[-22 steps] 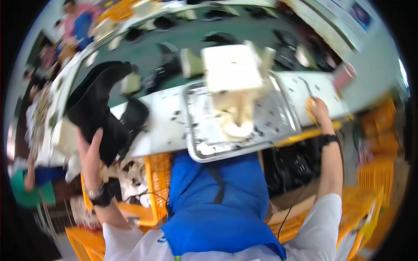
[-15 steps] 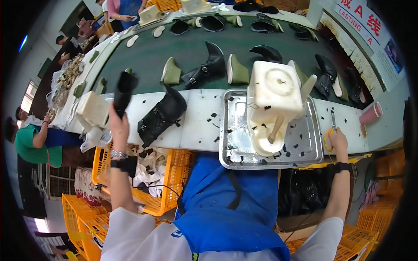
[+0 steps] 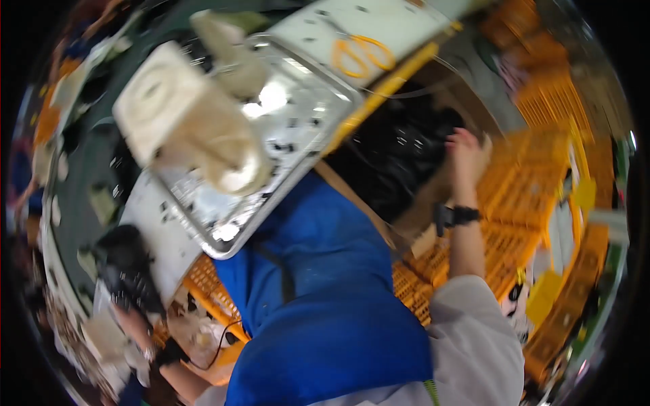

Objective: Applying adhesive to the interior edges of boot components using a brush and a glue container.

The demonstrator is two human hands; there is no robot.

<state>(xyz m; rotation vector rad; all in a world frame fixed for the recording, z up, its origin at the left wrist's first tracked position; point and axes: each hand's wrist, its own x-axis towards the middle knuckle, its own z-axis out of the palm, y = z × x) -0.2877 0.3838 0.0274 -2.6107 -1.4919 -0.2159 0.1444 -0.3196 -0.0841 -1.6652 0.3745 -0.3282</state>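
While one black boot (image 3: 122, 265) touches my left hand (image 3: 133, 325) beside the white worktop (image 3: 169, 242), blur hides whether those fingers grip. I judge it light, soft-shafted, best held at the ankle. Outward: one metal tray (image 3: 305, 101), one pair of scissors (image 3: 351, 42); my right hand (image 3: 468, 159), fingers loosely spread, near one carton (image 3: 422, 215).

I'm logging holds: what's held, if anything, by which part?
Left grip meets the near end of a black boot; blur hides whether it holds. Right grip looks empty.
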